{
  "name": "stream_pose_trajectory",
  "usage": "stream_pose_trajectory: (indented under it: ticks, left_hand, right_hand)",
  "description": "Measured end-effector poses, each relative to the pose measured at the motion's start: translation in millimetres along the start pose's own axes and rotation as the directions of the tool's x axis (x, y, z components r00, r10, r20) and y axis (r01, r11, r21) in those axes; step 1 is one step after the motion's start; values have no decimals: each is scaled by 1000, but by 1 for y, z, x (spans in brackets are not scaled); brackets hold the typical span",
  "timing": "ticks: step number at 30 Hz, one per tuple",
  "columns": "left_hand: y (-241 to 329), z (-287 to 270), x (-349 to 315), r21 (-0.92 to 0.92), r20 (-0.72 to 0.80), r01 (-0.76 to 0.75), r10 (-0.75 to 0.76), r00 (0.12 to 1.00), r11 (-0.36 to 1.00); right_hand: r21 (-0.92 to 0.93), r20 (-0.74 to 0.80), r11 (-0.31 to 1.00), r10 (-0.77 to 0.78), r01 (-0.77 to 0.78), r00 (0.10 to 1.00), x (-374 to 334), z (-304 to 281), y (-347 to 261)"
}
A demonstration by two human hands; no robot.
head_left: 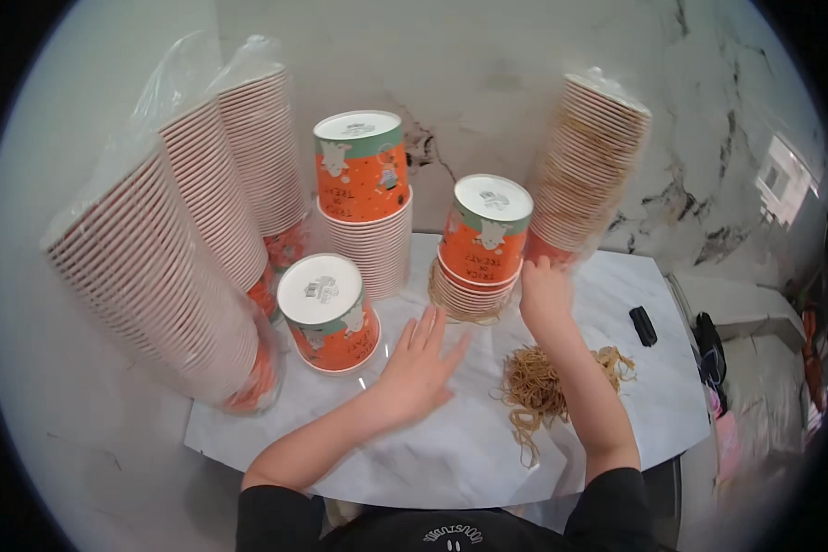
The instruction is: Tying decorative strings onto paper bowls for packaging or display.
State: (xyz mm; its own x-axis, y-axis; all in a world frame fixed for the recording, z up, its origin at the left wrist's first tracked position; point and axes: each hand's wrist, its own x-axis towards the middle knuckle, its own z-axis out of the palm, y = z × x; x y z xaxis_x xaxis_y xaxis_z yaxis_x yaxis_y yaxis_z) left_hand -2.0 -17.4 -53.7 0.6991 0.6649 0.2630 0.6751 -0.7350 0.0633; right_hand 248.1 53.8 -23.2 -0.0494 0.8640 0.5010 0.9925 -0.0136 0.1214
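Observation:
My left hand (pixel 420 361) lies flat and open on the white marble table (pixel 451 451), fingers spread, just right of a small upside-down stack of orange paper cups (pixel 329 315). My right hand (pixel 545 293) reaches forward to the right side of a middle stack of upside-down orange cups (pixel 484 248); its fingertips touch the stack's lower rims. Whether it grips anything I cannot tell. A pile of tan rubber bands (pixel 535 386) lies under my right forearm.
A taller cup stack (pixel 363 198) stands behind. Long plastic-wrapped sleeves of cups lean at the left (pixel 170 267) and at the back right (pixel 587 170). A small black object (pixel 643 326) lies near the table's right edge. A marble wall rises behind.

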Motion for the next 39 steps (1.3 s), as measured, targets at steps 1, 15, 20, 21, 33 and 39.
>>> stream_pose_trajectory:
  ticks: [1, 15, 20, 21, 33, 39]
  left_hand:
    - [3, -17, -19, 6, 0, 26, -26, 1000, 1000]
    - [-78, -43, -75, -643, -493, 261, -650, 579, 720]
    - [-74, -51, -89, -719, -532, 135, -665, 523, 681]
    - [-77, -52, -91, -774, -507, 80, -690, 517, 628]
    - [-49, -93, -88, -410, -762, -16, -333, 555, 912]
    - [-45, -87, -149, -414, -910, -100, -415, 12, 905]
  right_hand:
    - [128, -14, 991, -38, 39, 999, -8, -12, -11]
    - [504, 623, -293, -529, -813, 577, -90, 50, -163]
    - [464, 497, -456, -576, -760, 649, -95, 56, -153]
    - [499, 439, -462, -595, -734, 673, -94, 57, -150]
    - [451, 430, -534, -572, -715, 698, -109, 68, -147]
    - [438, 428, -509, -607, -741, 670, -101, 65, -155]
